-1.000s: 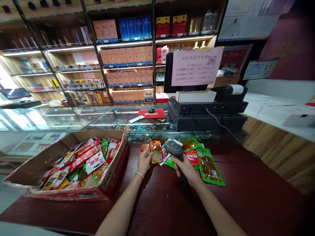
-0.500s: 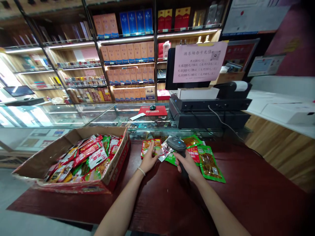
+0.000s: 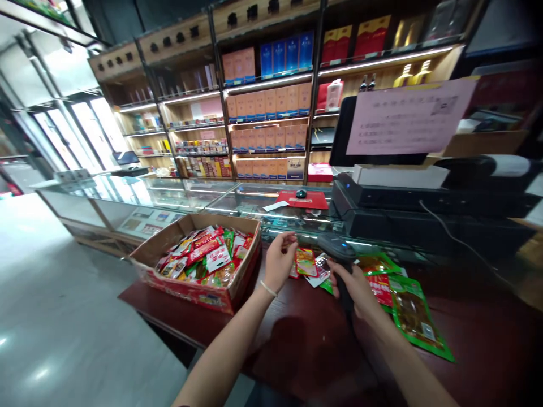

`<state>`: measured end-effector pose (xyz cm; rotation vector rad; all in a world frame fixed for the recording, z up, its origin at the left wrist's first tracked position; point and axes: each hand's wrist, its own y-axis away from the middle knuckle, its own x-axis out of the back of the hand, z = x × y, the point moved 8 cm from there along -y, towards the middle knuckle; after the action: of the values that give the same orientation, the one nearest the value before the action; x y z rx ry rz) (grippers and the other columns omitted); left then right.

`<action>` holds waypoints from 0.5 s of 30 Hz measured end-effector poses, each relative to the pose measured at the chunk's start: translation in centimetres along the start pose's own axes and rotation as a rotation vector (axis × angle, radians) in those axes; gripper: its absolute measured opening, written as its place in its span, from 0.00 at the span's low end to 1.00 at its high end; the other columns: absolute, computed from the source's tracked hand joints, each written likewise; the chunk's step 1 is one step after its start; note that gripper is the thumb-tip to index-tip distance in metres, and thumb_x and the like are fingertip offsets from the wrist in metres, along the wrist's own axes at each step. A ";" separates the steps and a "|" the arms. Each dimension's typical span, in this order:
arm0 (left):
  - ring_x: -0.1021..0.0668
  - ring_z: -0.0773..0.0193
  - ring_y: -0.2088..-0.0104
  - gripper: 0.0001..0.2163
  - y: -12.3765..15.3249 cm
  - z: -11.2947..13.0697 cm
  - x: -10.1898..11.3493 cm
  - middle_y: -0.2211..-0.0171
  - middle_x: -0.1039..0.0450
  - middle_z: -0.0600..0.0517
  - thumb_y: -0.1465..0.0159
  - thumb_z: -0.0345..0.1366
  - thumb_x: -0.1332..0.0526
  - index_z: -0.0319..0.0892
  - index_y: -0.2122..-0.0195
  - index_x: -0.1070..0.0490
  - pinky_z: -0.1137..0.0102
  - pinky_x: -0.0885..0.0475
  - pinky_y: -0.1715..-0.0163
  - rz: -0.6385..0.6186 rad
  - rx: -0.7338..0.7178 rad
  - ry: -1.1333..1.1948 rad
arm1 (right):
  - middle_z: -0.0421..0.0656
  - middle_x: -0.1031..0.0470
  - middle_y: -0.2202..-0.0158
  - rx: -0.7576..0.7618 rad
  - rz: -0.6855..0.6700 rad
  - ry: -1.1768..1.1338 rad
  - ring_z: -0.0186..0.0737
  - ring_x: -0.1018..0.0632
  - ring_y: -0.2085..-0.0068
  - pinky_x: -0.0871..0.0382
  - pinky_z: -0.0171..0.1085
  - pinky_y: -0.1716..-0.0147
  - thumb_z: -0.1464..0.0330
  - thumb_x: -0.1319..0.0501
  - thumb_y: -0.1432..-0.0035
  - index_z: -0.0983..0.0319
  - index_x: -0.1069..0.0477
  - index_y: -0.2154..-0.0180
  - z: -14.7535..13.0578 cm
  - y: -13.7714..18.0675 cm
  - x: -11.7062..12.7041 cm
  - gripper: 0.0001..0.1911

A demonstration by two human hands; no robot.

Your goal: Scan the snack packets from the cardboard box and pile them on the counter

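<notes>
A scanner [image 3: 339, 251] is gripped in the right hand [image 3: 358, 288] over packets [image 3: 384, 282] spread on the bench [image 3: 305, 339]. The left hand [image 3: 278, 263] is held open, empty, beside a box [image 3: 186, 280] filled with packets.

Reds and greens on dark wood

Red, green and white snack packets [image 3: 203, 257] fill a red-printed brown cardboard box [image 3: 199, 291]; green packet [image 3: 413, 316] lies on the dark red-brown counter [image 3: 297, 345].

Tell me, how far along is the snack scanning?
Several snack packets already lie on the dark red counter. The right hand holds the barcode scanner; the left hand hangs empty between pile and box. The cardboard box looks full.
</notes>
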<state>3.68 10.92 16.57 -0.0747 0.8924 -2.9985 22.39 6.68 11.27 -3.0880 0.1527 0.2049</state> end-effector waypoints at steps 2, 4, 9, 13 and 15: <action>0.23 0.61 0.56 0.13 -0.3 3.1 2.4 0.58 0.25 0.47 0.37 0.35 0.41 0.43 0.51 0.31 0.66 0.28 0.54 -0.012 -0.036 -0.005 | 0.34 0.35 0.84 0.001 -0.052 -0.009 0.29 0.34 0.88 0.43 0.29 0.89 0.55 0.35 0.48 0.62 0.35 0.74 -0.9 -0.1 -1.9 0.18; 0.23 0.61 0.54 0.13 -0.6 5.2 5.4 0.56 0.25 0.47 0.37 0.36 0.41 0.43 0.51 0.31 0.66 0.28 0.54 -0.043 -0.064 -0.068 | 0.34 0.35 0.84 0.016 -0.094 -0.008 0.28 0.34 0.88 0.43 0.29 0.88 0.55 0.34 0.48 0.62 0.34 0.72 -1.8 -0.1 -3.9 0.17; 0.23 0.61 0.55 0.11 -1.8 5.7 16.3 0.56 0.25 0.47 0.38 0.36 0.40 0.42 0.55 0.28 0.66 0.28 0.55 0.069 -0.076 -0.345 | 0.33 0.34 0.84 0.042 -0.193 0.003 0.27 0.35 0.88 0.44 0.28 0.88 0.56 0.35 0.48 0.62 0.35 0.70 -2.6 -0.2 -9.3 0.17; 0.23 0.61 0.57 0.11 -2.5 2.5 24.2 0.57 0.24 0.47 0.38 0.36 0.41 0.42 0.55 0.28 0.65 0.28 0.54 0.132 -0.022 -0.579 | 0.33 0.34 0.83 0.022 -0.258 -0.013 0.28 0.35 0.88 0.44 0.28 0.89 0.56 0.35 0.48 0.62 0.33 0.64 -1.5 -0.6 -13.2 0.17; 0.22 0.60 0.57 0.12 -2.7 0.6 26.7 0.57 0.24 0.47 0.39 0.35 0.41 0.42 0.55 0.28 0.64 0.28 0.54 0.120 0.023 -0.686 | 0.32 0.34 0.83 0.013 -0.275 -0.012 0.29 0.35 0.88 0.43 0.28 0.89 0.56 0.35 0.48 0.62 0.33 0.64 -1.1 -0.8 -14.8 0.17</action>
<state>-22.95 12.16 19.67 -0.9370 0.7339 -2.5602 8.04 8.88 14.33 -3.0485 -0.2686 0.2086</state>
